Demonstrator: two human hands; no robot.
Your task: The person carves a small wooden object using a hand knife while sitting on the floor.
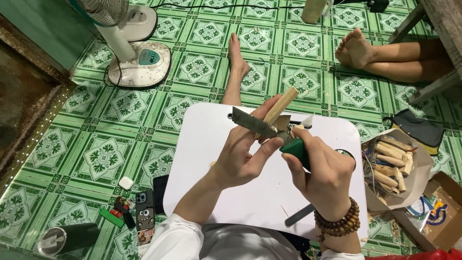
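On a floor of green-and-white patterned tiles (pixel 103 159), a person sits behind a white lap table (pixel 211 159) and works a piece of wood with a knife. The left hand (pixel 240 154) is closed around a pale wooden stick (pixel 281 106), which it holds upright and tilted away over the middle of the table, thumb pressed near the blade. The right hand (pixel 320 166), a string of brown wooden beads (pixel 339 224) at the wrist, is clamped on the green handle of a knife (pixel 257 125) whose flat blade lies across the stick, edge set against the wood. The two hands meet at the stick, fingers nearly touching.

The step in hand appears to be whittling: the blade is seated for a shaving cut. The next stroke would likely call for a firm left-hand hold and a controlled push of the edge along the grain, with the thumb kept clear.

To the right, an open paper bag (pixel 418 159) holds more cut sticks (pixel 392 161), beside a cardboard box (pixel 445 216). At left stand the base of a white pedestal fan (pixel 139 62), a phone in a cartoon case (pixel 144 212), a green lighter (pixel 111 217) and a dark tumbler (pixel 67 238). Another person's bare feet (pixel 356 48) rest on the tiles beyond the table.
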